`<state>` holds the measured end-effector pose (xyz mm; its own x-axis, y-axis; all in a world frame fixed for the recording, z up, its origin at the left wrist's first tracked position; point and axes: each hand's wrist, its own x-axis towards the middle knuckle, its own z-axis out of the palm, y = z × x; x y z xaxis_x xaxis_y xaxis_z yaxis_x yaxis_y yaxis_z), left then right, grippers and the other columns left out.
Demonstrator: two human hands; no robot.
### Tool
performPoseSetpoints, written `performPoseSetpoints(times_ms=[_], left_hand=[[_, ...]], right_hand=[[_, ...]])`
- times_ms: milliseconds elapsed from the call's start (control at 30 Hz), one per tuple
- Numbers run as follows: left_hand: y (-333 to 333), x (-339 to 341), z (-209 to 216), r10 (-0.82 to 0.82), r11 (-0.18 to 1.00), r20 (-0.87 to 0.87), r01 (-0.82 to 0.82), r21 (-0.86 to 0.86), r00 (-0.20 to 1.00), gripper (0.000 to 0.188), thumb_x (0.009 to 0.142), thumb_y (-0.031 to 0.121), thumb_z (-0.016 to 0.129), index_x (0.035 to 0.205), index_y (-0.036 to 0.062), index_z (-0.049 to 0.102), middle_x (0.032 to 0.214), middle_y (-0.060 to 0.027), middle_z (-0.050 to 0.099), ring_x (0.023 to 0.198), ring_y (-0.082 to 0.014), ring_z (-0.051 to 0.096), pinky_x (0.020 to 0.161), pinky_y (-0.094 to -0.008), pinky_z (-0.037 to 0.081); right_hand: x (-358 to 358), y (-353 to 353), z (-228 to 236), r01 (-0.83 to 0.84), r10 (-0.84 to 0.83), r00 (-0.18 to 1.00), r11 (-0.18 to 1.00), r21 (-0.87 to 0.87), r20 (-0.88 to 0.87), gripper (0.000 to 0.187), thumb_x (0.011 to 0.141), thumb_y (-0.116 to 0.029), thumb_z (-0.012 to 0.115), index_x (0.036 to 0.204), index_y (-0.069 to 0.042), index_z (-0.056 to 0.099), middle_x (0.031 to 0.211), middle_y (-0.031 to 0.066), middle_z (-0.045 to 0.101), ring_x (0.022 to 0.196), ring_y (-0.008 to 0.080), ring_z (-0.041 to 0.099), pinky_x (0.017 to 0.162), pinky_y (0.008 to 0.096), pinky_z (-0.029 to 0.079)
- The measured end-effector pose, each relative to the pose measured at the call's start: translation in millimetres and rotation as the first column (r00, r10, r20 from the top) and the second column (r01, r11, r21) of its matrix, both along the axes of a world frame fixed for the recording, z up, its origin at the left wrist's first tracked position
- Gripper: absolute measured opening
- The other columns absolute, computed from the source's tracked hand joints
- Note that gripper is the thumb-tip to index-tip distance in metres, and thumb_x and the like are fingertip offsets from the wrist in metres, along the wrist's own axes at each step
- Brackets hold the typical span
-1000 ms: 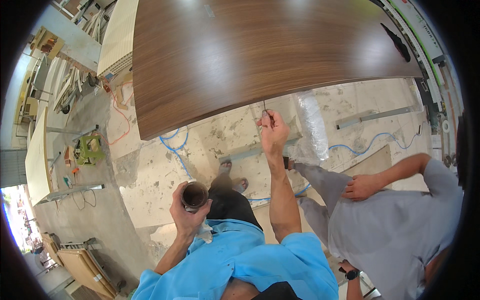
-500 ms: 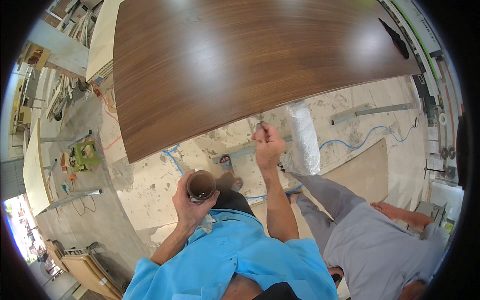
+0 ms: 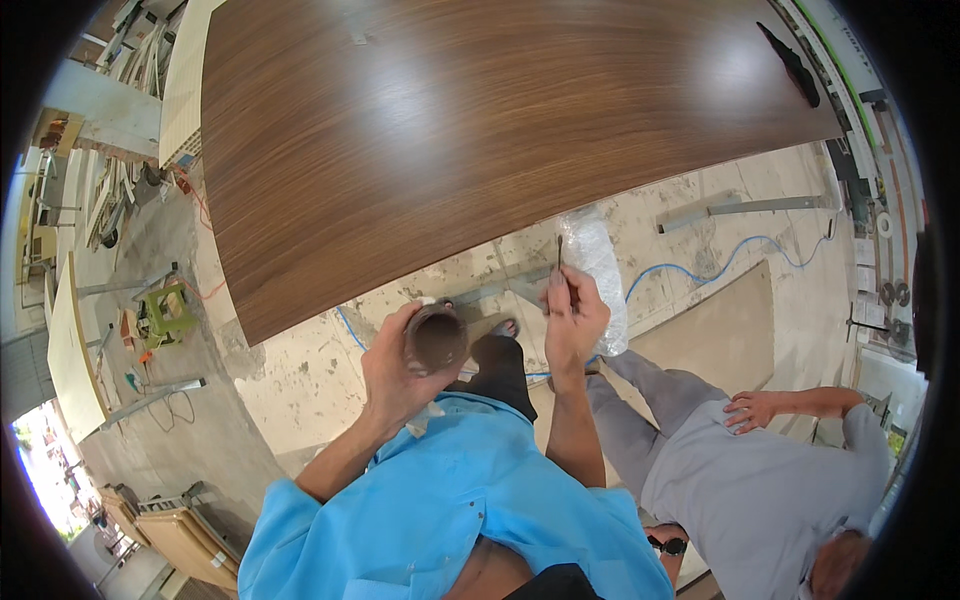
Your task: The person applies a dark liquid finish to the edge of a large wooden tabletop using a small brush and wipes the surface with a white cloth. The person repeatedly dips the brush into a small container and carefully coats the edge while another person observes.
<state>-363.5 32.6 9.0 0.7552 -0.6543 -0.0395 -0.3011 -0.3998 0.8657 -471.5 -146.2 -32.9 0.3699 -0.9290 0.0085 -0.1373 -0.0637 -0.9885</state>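
Observation:
My left hand (image 3: pixel 394 362) is wrapped around a round jar (image 3: pixel 437 342) with brown inside, its mouth facing up toward me. To its right, my right hand (image 3: pixel 573 312) pinches a slim dark brush (image 3: pixel 560 252), whose thin tip points away from me. The brush is held apart from both the jar and the board. Beyond both hands lies a large brown wood-grain board (image 3: pixel 400 170), its near edge slanting across the view. A whitish scrap (image 3: pixel 424 418) sticks out below my left hand; I cannot tell what it is.
A plastic-wrapped roll (image 3: pixel 597 290) stands behind my right hand. Close by on my right is a co-worker in grey (image 3: pixel 740 470). A blue hose (image 3: pixel 700 278) crosses the floor. A dark tool (image 3: pixel 790 65) lies on the board's far right; a green stool (image 3: pixel 170 312) stands left.
My right hand has drawn back from the board's near edge and to the right, so the brush now shows. The jar has moved right and slightly farther out. The co-worker's arm has shifted.

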Motion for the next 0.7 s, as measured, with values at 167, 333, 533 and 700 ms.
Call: performPoseSetpoints(times_ms=[167, 333, 533, 700], left_hand=[[-48.6, 0.4, 6.1, -0.079, 0.994, 0.082, 0.085, -0.070, 0.994, 0.077, 0.063, 0.013, 0.090, 0.128, 0.0042, 0.051, 0.111, -0.0130, 0.065, 0.101, -0.0246, 0.066, 0.087, -0.0338, 0.054], [-83.8, -5.1, 6.6, -0.048, 0.980, 0.169, 0.080, -0.185, 0.984, 0.077, 0.064, 0.010, 0.088, 0.131, 0.0088, 0.050, 0.113, -0.0121, 0.063, 0.098, -0.0271, 0.067, 0.083, -0.0346, 0.055], [-100.7, -11.0, 1.9, -0.029, 0.974, 0.306, 0.096, -0.206, 0.952, 0.078, 0.065, 0.014, 0.089, 0.131, 0.0072, 0.050, 0.110, -0.0142, 0.063, 0.092, -0.0284, 0.068, 0.074, -0.0351, 0.057], [-104.6, -13.2, -1.8, -0.017, 0.974, 0.331, 0.090, -0.208, 0.943, 0.077, 0.065, 0.013, 0.089, 0.131, 0.0066, 0.050, 0.108, -0.0144, 0.063, 0.089, -0.0285, 0.068, 0.070, -0.0351, 0.057]], right_hand=[[-30.0, -3.0, 64.5, -0.322, 0.311, 0.946, 0.887, -0.332, -0.086, 0.011, 0.083, 0.001, 0.069, 0.093, 0.004, 0.069, 0.069, 0.0079, 0.060, 0.054, 0.0115, 0.050, 0.051, 0.0256, 0.039], [-28.5, -36.0, 103.8, -0.473, 0.336, 0.878, 0.722, -0.505, -0.341, 0.017, 0.077, 0.001, 0.072, 0.093, 0.000, 0.070, 0.067, 0.0087, 0.056, 0.054, 0.0187, 0.051, 0.049, 0.0293, 0.038], [-20.1, -54.3, 126.4, -0.651, 0.295, 0.751, 0.480, -0.588, -0.591, 0.023, 0.068, 0.001, 0.073, 0.091, -0.003, 0.070, 0.071, 0.0073, 0.052, 0.064, 0.0259, 0.053, 0.055, 0.0365, 0.041], [-19.8, -59.4, 125.2, -0.670, 0.311, 0.728, 0.509, -0.540, -0.610, 0.020, 0.069, 0.001, 0.072, 0.088, -0.004, 0.069, 0.074, 0.0074, 0.053, 0.066, 0.0261, 0.053, 0.057, 0.0373, 0.041]])
